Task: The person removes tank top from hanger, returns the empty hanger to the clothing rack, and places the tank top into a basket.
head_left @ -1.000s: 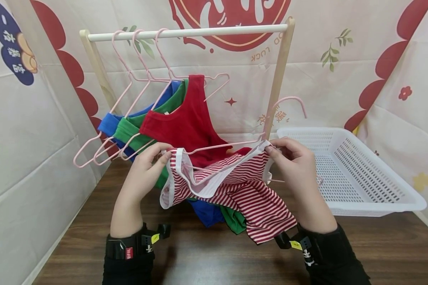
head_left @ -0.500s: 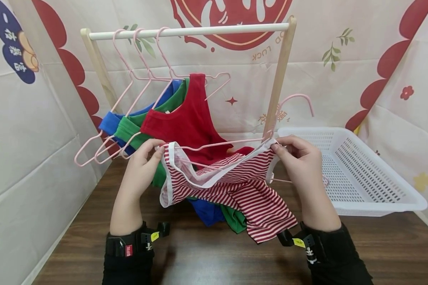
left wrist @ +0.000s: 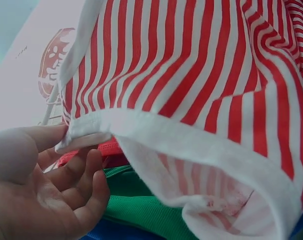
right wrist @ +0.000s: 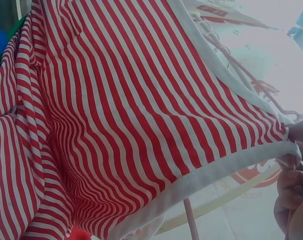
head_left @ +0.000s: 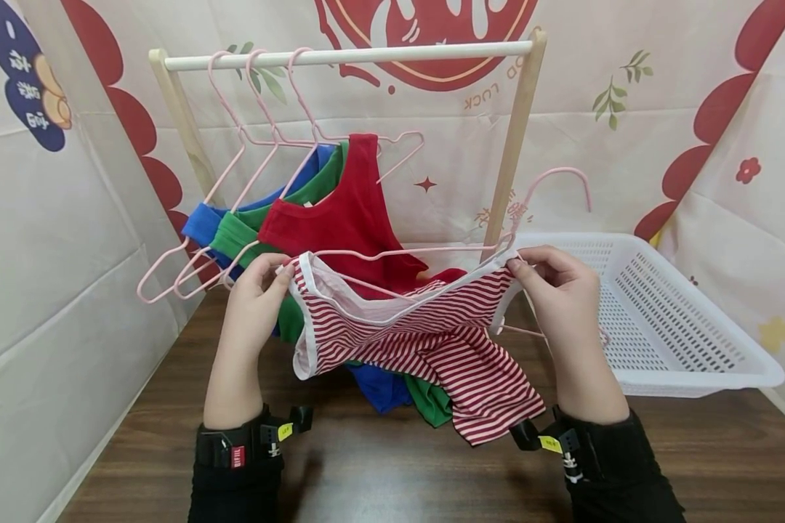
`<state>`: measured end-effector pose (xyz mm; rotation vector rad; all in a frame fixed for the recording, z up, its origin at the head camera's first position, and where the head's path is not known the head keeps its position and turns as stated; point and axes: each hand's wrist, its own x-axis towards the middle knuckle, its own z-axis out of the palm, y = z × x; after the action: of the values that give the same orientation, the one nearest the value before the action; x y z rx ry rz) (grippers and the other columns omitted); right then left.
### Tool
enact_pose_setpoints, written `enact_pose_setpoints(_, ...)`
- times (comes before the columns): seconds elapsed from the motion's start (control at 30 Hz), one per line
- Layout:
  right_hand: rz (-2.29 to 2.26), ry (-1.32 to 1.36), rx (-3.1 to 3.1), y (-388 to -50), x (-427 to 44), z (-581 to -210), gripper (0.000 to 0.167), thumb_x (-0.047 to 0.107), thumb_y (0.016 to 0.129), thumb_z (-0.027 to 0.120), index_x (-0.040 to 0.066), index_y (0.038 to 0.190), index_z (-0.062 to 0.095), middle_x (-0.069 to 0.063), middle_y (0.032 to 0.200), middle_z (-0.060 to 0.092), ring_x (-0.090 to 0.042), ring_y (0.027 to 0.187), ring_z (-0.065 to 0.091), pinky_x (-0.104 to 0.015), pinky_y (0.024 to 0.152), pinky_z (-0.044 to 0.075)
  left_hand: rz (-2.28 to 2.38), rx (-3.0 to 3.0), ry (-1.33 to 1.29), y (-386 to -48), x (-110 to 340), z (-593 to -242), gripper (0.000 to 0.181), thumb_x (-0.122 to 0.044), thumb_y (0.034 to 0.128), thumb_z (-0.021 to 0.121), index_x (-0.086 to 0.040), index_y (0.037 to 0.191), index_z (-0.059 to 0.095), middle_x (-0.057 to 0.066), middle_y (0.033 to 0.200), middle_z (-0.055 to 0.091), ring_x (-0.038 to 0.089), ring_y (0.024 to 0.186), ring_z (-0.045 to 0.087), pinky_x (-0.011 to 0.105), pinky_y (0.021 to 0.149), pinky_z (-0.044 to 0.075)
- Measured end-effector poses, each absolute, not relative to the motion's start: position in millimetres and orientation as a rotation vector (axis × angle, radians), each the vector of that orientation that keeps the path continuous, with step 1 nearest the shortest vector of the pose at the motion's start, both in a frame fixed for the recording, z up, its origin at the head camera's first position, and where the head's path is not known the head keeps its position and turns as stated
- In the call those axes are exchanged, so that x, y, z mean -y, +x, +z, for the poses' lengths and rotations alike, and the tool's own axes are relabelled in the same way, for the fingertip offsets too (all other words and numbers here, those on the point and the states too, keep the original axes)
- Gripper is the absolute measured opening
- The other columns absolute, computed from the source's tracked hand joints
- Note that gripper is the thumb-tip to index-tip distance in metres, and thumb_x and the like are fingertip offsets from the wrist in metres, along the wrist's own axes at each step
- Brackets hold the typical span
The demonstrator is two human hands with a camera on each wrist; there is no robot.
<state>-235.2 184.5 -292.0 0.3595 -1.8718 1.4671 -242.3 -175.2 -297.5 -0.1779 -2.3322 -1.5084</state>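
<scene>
A red-and-white striped top (head_left: pixel 392 327) with white trim is stretched between both hands. My left hand (head_left: pixel 251 298) pinches one shoulder strap between thumb and forefinger; in the left wrist view that hand (left wrist: pixel 56 185) has its other fingers loosely bent under the strap. The opposite strap is pinched by my right hand (head_left: pixel 562 305), its fingertips on the white trim in the right wrist view (right wrist: pixel 294 165). A pink hanger (head_left: pixel 405 252) passes through the neck opening, its hook rising near my right hand. The top's lower part drapes toward the table.
A rack with a white rail (head_left: pixel 379 54) stands behind. Pink hangers on it carry a blue garment (head_left: pixel 203 224), a green one (head_left: pixel 232 236) and a red tank top (head_left: pixel 340 218). At the right lies a white perforated basket (head_left: pixel 719 378) on the wooden table (head_left: pixel 366 479).
My hands have moved apart, left hand leftward and right hand rightward, both slightly up, and the neckline is stretched wider. The hanger's hook has shifted right.
</scene>
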Motion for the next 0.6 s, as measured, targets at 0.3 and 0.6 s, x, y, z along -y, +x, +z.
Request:
enact_pose_setpoints(0.3, 1.476, 0.324, 1.862, -234, -186, -291, 0.013, 0.005, 0.090, 0.069, -0.007, 0.095, 0.071, 0.000, 0.072, 0.061, -0.013, 0.063, 0.047, -0.019, 0.054, 0.039, -1.471, 2.395, -0.209, -253, 175, -308, 0.029, -0.024, 0.0992, 0.058, -0.005, 0.121, 0.057, 0.014, 0.110, 0.059, 0.027, 0.096, 0.057, 0.036, 0.083, 0.052)
enact_pose_setpoints(0.6, 1.487, 0.327, 1.863, -234, -186, -290, 0.012, 0.004, 0.089, 0.070, -0.007, 0.095, 0.071, 0.000, 0.071, 0.062, -0.013, 0.063, 0.047, -0.019, 0.055, 0.039, -1.452, 2.442, -0.260, -254, 175, -309, 0.028, -0.019, 0.0987, 0.059, -0.008, 0.124, 0.056, 0.012, 0.107, 0.062, 0.028, 0.095, 0.064, 0.043, 0.087, 0.051)
